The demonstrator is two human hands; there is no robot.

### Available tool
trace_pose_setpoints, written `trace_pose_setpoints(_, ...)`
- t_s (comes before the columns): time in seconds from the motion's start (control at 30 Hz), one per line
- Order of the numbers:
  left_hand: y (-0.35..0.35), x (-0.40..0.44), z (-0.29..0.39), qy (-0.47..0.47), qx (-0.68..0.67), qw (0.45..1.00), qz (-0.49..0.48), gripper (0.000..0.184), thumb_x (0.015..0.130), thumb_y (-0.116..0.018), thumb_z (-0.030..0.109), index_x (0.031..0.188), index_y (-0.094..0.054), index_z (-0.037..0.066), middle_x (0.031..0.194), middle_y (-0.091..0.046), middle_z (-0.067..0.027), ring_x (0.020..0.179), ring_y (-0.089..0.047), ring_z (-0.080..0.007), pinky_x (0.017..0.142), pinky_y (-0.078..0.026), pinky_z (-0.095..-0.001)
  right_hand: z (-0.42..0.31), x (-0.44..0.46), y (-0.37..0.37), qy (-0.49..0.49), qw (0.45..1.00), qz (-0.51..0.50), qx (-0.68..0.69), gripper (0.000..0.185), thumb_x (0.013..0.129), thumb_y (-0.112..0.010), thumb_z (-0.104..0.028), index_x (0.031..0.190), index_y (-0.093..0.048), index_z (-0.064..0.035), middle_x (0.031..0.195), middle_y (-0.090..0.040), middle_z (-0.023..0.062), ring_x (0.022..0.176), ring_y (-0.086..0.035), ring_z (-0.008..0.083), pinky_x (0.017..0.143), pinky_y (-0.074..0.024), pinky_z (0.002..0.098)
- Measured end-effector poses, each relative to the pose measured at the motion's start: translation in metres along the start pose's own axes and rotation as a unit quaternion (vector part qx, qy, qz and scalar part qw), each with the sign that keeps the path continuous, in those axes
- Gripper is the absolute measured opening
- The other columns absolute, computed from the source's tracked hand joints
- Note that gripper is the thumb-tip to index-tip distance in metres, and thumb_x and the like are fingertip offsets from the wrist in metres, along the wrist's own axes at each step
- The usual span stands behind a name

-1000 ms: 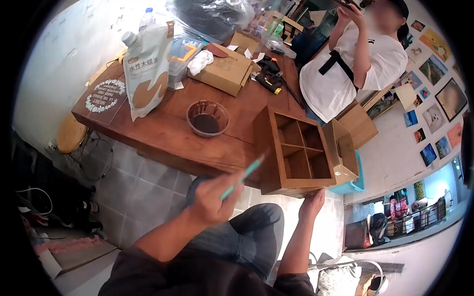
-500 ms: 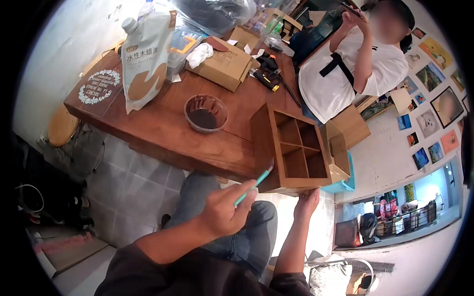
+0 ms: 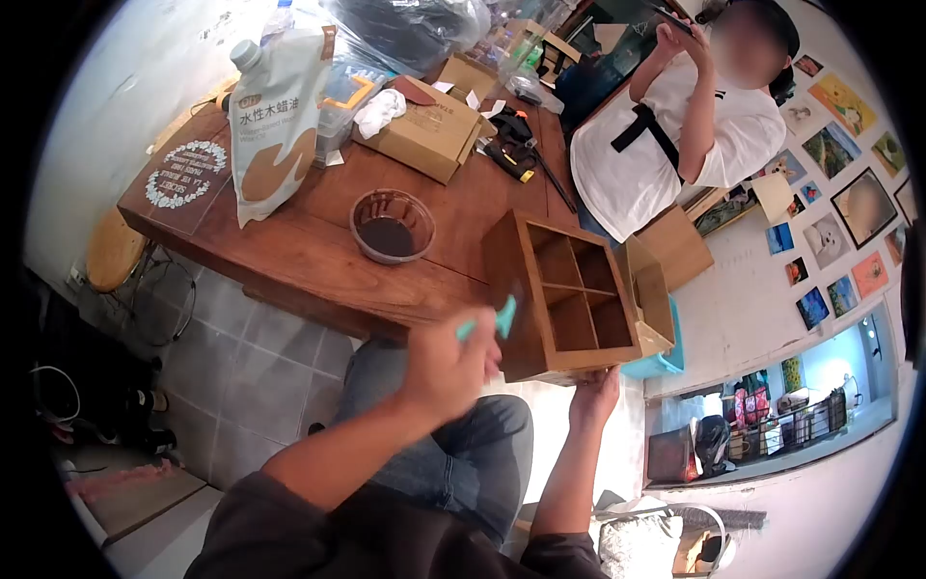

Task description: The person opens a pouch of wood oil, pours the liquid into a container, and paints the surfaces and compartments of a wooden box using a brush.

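Observation:
A small turquoise-handled brush (image 3: 487, 326) is pinched in my left hand (image 3: 446, 362), blurred, with its head close to the near side of a wooden box. That box (image 3: 569, 357) has four open compartments and sits tilted at the table's edge. My right hand (image 3: 594, 398) grips the box's lower edge from below, its fingertips partly hidden under it. To the left, a clear plastic bowl (image 3: 392, 226) holding dark liquid stands on the brown wooden table (image 3: 318, 246).
A large pouch (image 3: 280, 125) stands at the table's left. Behind are a cardboard box (image 3: 422, 135), a white cloth (image 3: 380, 113) and a yellow-and-black tool (image 3: 509, 162). Another person (image 3: 675, 125) stands across the table holding up a phone. An open carton (image 3: 648, 289) lies beyond the wooden box.
The brush in my left hand has changed angle and moved slightly beside the wooden box. My right hand keeps its place under the box. The whole view has shifted a little.

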State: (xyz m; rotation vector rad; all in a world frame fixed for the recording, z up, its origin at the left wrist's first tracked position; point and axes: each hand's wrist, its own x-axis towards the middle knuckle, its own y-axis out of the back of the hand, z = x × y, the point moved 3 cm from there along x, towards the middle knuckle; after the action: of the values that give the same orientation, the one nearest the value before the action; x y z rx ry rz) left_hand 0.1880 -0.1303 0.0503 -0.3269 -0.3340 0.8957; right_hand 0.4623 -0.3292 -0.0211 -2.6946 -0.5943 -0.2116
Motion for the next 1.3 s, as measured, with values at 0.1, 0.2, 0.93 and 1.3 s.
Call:
trace_pose_setpoints(0.1, -0.003, -0.033, 0.008, -0.023, -0.012, 0.999, -0.030, 0.029, 0.102, -0.056, 0.020, 0.107, -0.066, -0.006, 0.067, -0.063, -0.0047, 0.054, -0.060, -0.0086, 0.052, -0.050, -0.0247, -0.006, 0.000, 0.019, -0.038, 0.996, 0.005, 0.077, 0.042, 0.104, -0.050, -0.038, 0.128, -0.053, -0.0038, 0.128, -0.059, 0.0114, 0.116, -0.059, 0.0249, 0.099, -0.0473, 0.0385)
trace_pose_setpoints(0.2, 0.010, -0.022, 0.001, -0.055, -0.045, 0.996, 0.048, 0.030, 0.102, -0.055, 0.020, 0.108, -0.066, -0.007, 0.067, -0.064, -0.0049, 0.056, -0.061, -0.0088, 0.054, -0.051, -0.0245, -0.013, -0.003, 0.029, -0.040, 0.982, 0.011, 0.183, 0.037, 0.102, -0.055, -0.033, 0.127, -0.053, -0.0059, 0.128, -0.059, 0.0132, 0.117, -0.059, 0.0250, 0.101, -0.0503, 0.0368)
trace_pose_setpoints(0.93, -0.023, -0.035, -0.018, -0.066, 0.039, 0.990, -0.121, 0.028, 0.103, -0.053, 0.014, 0.117, -0.064, -0.008, 0.078, -0.068, -0.0113, 0.062, -0.066, -0.0123, 0.054, -0.054, -0.0236, -0.047, -0.038, 0.011, -0.209, 0.887, -0.004, 0.412, 0.087, 0.093, -0.039, -0.071, 0.135, -0.049, 0.0048, 0.136, -0.057, 0.0203, 0.119, -0.059, 0.0375, 0.096, -0.0517, 0.0527)
trace_pose_setpoints(1.3, -0.022, -0.045, -0.023, -0.221, 0.102, 0.965, -0.095, 0.027, 0.099, -0.052, 0.004, 0.121, -0.063, -0.007, 0.078, -0.068, -0.0119, 0.063, -0.064, -0.0124, 0.058, -0.054, -0.0261, -0.047, -0.033, 0.018, -0.232, 0.850, -0.092, 0.465, 0.075, 0.098, -0.034, -0.063, 0.135, -0.050, 0.0011, 0.135, -0.057, 0.0238, 0.122, -0.058, 0.0418, 0.098, -0.0492, 0.0592)
